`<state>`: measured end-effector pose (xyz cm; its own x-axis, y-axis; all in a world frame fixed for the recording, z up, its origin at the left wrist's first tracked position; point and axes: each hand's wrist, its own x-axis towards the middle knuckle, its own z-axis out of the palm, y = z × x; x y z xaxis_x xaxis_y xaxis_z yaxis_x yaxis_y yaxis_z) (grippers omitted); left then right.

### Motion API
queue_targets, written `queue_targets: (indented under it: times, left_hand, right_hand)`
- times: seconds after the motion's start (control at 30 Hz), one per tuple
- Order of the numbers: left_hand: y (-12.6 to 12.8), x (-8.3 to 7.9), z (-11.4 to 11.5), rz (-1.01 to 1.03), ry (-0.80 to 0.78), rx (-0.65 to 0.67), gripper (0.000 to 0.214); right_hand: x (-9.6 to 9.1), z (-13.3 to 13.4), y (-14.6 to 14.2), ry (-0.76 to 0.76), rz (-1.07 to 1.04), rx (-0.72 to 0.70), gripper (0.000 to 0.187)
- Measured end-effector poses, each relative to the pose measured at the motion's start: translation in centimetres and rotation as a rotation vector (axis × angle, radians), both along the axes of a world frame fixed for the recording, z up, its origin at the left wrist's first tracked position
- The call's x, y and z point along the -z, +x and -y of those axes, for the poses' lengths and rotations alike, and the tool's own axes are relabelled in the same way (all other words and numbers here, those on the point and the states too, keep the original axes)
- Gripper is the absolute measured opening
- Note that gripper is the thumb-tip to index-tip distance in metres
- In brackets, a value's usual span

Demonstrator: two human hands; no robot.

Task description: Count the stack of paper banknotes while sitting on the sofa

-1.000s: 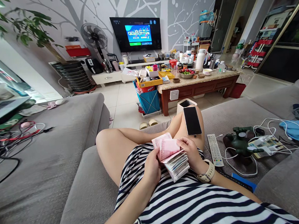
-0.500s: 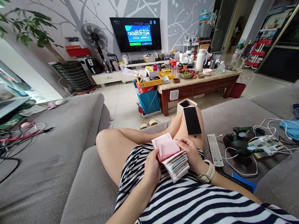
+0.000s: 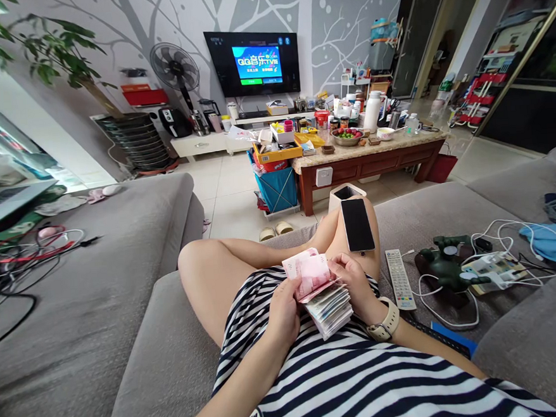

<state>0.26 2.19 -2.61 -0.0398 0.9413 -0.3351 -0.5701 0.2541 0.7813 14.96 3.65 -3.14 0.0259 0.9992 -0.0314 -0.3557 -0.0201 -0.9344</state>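
Note:
A thick folded stack of banknotes rests over my lap between both hands. Pink notes fan up from its far side, bent upward and away from the rest. My left hand is closed on the stack's left edge, thumb over the pink notes. My right hand grips the right edge, with thumb and fingertips at the corner of a pink note; a watch is on that wrist. A dark-screened phone lies on my right leg, just beyond the right hand.
On the grey sofa to the right lie a remote control, a dark green figure-like object and white cables. Tangled cables and a laptop are at the left. Ahead stands a cluttered coffee table beside a blue bin.
The top pink note has shifted: another printed face now shows, with one note's edge curled over at the far side. Both hands stay in nearly the same place.

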Motion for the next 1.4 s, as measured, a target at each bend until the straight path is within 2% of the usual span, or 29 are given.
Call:
queue_targets:
  times: [0.17, 0.33, 0.53, 0.8, 1.0, 1.4]
  left_hand:
    - [0.2, -0.7, 0.2, 0.001, -0.005, 0.037, 0.024]
    - [0.1, -0.6, 0.2, -0.008, -0.002, 0.059, 0.021]
    - [0.0, 0.2, -0.1, -0.005, 0.027, -0.004, 0.019]
    - [0.2, 0.0, -0.4, 0.075, -0.091, -0.076, 0.016]
    - [0.2, -0.4, -0.3, 0.082, -0.074, -0.071, 0.016]
    - [0.1, 0.0, -0.5, 0.057, -0.041, -0.042, 0.018]
  right_hand:
    - [0.2, -0.2, -0.1, 0.001, 0.029, -0.002, 0.029]
    - [0.6, -0.3, 0.0, 0.021, 0.08, -0.001, 0.029]
    - [0.6, -0.4, 0.1, 0.022, 0.098, -0.001, 0.03]
    - [0.1, -0.2, 0.1, 0.016, 0.096, -0.004, 0.028]
    - [-0.2, -0.1, 0.0, 0.033, 0.073, -0.015, 0.029]
    - [-0.7, 0.1, -0.1, 0.05, 0.022, -0.04, 0.027]
